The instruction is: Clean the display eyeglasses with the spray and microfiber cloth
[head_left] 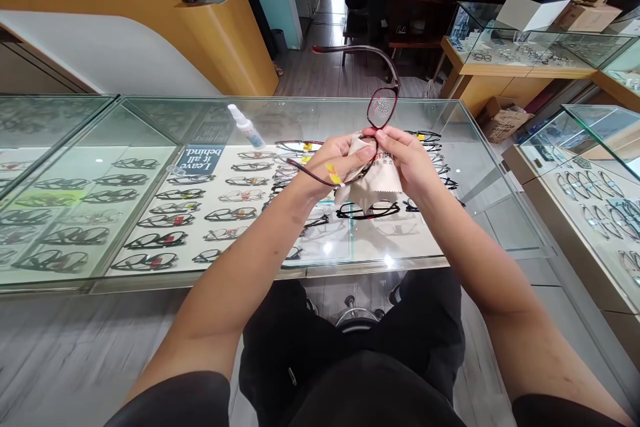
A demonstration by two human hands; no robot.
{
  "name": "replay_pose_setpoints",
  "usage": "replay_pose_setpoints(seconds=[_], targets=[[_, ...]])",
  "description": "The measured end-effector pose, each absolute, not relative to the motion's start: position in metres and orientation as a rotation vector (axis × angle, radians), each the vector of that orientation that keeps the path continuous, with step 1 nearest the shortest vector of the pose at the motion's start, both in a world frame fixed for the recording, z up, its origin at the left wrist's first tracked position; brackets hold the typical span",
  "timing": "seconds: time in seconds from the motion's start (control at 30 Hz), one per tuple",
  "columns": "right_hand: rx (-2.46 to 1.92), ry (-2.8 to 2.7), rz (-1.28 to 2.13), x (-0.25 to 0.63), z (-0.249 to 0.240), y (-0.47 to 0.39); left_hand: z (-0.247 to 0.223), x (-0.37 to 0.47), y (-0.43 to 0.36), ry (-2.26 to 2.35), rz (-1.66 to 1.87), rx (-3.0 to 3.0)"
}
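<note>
Cloth point(386, 181) — red, black Chinese characters

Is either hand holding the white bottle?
No, the bottle is on the counter; left hand and right hand hold glasses and cloth.

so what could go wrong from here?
The glasses could slip: the left hand and right hand pinch them close together, partly through a loose cloth.
The upper temple juts out unsupported and might bend if bumped.
Speckles on the uncovered lens, possibly droplets, might drip onto the glass counter.
</note>
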State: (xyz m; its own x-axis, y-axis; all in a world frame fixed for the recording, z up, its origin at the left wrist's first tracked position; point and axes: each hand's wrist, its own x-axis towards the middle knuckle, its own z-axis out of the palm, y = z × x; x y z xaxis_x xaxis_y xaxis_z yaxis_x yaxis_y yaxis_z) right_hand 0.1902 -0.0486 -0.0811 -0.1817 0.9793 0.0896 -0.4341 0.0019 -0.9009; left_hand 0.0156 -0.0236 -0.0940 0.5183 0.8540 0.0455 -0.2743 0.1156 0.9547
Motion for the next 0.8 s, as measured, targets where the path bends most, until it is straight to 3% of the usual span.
replay_pose_setpoints(seconds=[0.17, 0.5, 0.8], targets=[[-0.780, -0.963, 1.488, 0.194, -0.084, -0.041, -0.092, 0.012, -0.025, 0.599, 0.840, 1.302], [-0.731, -0.918, 1.559, 0.189, -0.084, -0.045, -0.107, 0.031, -0.021, 0.666, 1.127, 1.358], [-0.710, -0.926, 1.482, 0.187, -0.091, -0.043, -0.110, 0.035, -0.025, 0.615, 1.130, 1.239]])
